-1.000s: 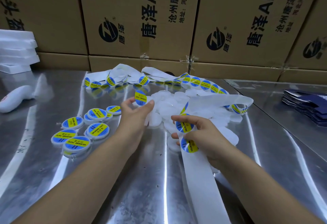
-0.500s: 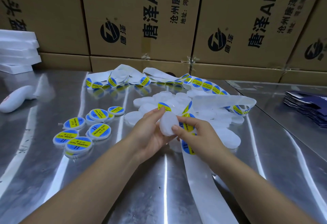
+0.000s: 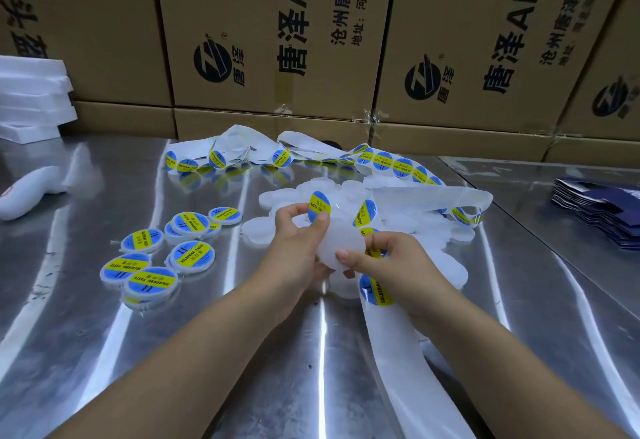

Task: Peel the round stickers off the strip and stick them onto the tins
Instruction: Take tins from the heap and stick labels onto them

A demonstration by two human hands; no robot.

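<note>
A wall of printed cardboard boxes (image 3: 263, 40) stands along the back of a shiny metal table (image 3: 173, 352). A long white strip (image 3: 391, 352) runs from the near edge up under the right hand, then loops across the back of the table, where blue-and-yellow round stickers sit on it in a row. A stack of white foam slabs (image 3: 31, 99) lies at far left, and a stack of dark blue cards (image 3: 602, 210) at far right. A heap of plain white tins (image 3: 446, 265) lies behind and beside the hands. A group of labelled tins (image 3: 152, 265) sits well to the left.

The left hand (image 3: 298, 251) and right hand (image 3: 398, 265) meet above the table on one plain tin (image 3: 341, 241). The right hand's fingers are curled, with the thumb on the tin's near rim. The left thumb and fingers pinch a sticker (image 3: 318, 206) at the tin's far edge.
</note>
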